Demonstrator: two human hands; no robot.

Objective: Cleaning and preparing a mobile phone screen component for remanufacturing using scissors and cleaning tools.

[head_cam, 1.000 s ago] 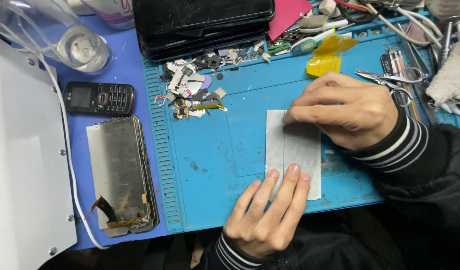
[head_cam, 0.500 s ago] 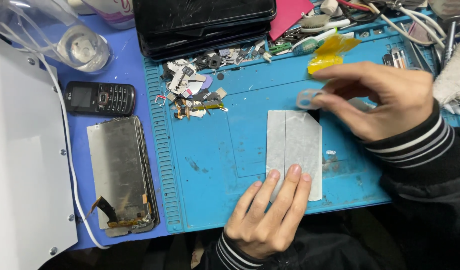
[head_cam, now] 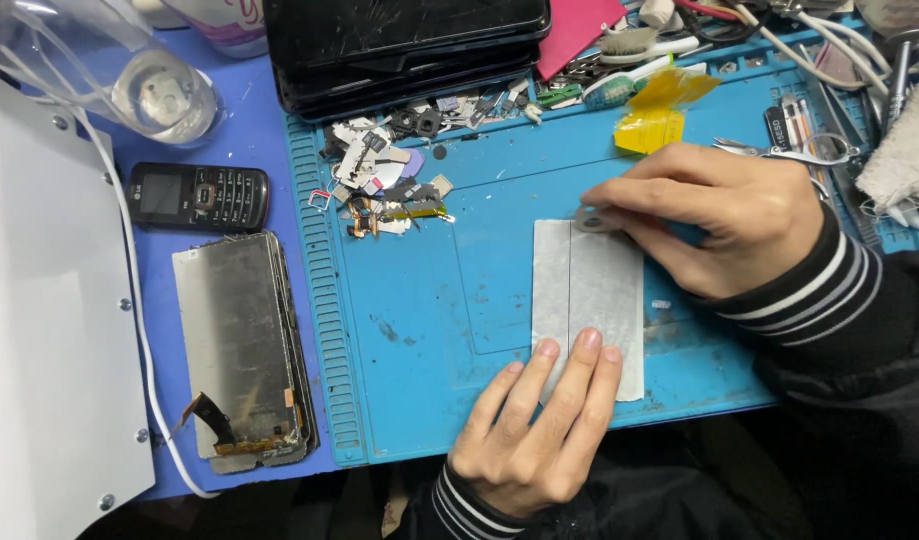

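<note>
On the blue silicone repair mat (head_cam: 429, 340), a grey rectangular sheet (head_cam: 589, 300) is laid, long axis running away from the person. Its near edge is pinned by the flat, outstretched fingers of the left hand (head_cam: 534, 430). At its far edge, just beside the right hand (head_cam: 724, 215), a small translucent tab (head_cam: 587, 216) is pinched between curled fingers. A stripped phone display assembly (head_cam: 239, 345) is left well apart.

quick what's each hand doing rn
Left hand: open, fingers flat on the grey sheet.
Right hand: closed, pinching a small grey tool at the sheet's top edge.
</note>
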